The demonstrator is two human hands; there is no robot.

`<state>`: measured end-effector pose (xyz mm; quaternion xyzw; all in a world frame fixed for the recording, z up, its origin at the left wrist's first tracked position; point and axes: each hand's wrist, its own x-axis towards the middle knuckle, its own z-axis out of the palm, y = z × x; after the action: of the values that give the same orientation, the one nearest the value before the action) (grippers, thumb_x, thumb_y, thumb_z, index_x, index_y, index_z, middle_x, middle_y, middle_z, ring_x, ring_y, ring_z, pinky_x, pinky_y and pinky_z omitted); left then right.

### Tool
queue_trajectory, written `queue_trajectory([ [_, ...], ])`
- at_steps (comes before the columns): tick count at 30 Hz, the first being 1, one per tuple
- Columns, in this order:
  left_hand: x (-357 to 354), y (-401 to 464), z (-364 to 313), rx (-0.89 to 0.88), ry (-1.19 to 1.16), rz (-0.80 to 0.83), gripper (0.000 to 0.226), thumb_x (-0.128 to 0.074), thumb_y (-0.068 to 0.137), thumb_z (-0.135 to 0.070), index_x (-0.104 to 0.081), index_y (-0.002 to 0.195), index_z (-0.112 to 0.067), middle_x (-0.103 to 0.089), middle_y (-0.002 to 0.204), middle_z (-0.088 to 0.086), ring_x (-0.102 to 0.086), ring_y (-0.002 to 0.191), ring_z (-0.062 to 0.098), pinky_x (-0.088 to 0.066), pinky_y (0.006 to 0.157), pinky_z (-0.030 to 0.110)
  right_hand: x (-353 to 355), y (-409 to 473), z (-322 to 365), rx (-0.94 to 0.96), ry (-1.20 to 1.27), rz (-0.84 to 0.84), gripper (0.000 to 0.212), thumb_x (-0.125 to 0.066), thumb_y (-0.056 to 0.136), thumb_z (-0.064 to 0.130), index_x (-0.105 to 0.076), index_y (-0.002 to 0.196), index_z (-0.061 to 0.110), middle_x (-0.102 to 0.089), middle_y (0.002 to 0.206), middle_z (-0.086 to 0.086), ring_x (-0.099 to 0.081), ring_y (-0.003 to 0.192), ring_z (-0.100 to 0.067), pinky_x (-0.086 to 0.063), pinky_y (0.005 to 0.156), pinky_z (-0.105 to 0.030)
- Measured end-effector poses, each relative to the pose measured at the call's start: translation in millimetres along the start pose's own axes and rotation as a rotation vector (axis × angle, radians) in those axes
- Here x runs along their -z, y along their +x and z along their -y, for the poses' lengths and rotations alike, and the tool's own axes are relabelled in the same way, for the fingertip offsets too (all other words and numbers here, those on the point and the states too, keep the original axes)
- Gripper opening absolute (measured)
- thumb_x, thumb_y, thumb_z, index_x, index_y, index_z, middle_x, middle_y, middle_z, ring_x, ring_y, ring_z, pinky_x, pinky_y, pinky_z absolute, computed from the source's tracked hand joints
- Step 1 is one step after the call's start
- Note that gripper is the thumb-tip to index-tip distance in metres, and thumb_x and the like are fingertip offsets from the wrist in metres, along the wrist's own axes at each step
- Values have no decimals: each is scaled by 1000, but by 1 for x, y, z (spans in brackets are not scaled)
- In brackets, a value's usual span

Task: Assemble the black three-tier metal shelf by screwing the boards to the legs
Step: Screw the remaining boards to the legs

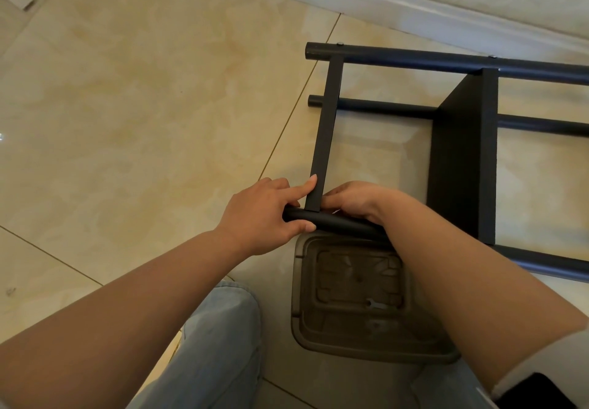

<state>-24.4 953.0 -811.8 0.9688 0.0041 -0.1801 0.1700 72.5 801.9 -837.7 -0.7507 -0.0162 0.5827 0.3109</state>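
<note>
Left hand (264, 214) grips near leg (331, 220); right hand (353, 200) at 3 o'clock of end board (325, 134), fingers curled — probably pinching screw, hidden. Risk: holes misalign, screw cross-threads.

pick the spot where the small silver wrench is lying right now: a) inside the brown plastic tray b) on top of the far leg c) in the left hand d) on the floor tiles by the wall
a: the small silver wrench lies flat on the bottom of the brown plastic tray, just below the near leg, with neither hand touching it.
</note>
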Motion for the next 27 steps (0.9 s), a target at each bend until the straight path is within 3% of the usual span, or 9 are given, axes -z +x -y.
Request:
queue_trajectory([
  [7, 1, 0, 0, -3, -5, -1, 72, -52, 85, -59, -15, 145, -47, -42, 92, -17, -38, 91, 6, -39, 71, 24, -1, -2, 0, 81, -54, -22, 15, -53, 94, 24, -66, 95, 16, -64, 82, 2, -58, 78, -12, -42, 78, -28],
  [10, 0, 0, -1, 1, -17, 0, 72, -53, 85, -59, -15, 145, -47, -42, 92, -16, -38, 90, 6, -38, 71, 24, 0, -3, 2, 134, -174, -35, 16, -51, 94, 25, -65, 97, 17, -59, 81, 6, -54, 78, -8, -38, 81, -28],
  [15, 0, 0, 0, 3, -19, 4, 72, -53, 85, -58, -14, 145, -48, -41, 91, -17, -35, 90, 5, -37, 70, 24, 0, -5, 5, 212, -186, -53, 22, -52, 94, 19, -61, 74, 20, -61, 77, 5, -57, 78, -11, -44, 79, -27],
  [21, 0, 0, 0, 3, -16, 4, 72, -53, 84, -59, -15, 145, -48, -41, 91, -18, -36, 90, 5, -38, 70, 24, -4, -6, -1, 322, -180, -163, 18, -53, 94, 18, -65, 82, 16, -61, 74, 3, -55, 68, -6, -40, 59, -15],
  [27, 0, 1, 0, 12, -16, 7, 72, -53, 84, -59, -16, 145, -47, -41, 90, -17, -36, 89, 4, -37, 70, 23, 0, -7, -5, 303, -27, -114, 18, -57, 91, 16, -71, 80, 18, -68, 80, 3, -62, 74, -5, -47, 67, -16],
])
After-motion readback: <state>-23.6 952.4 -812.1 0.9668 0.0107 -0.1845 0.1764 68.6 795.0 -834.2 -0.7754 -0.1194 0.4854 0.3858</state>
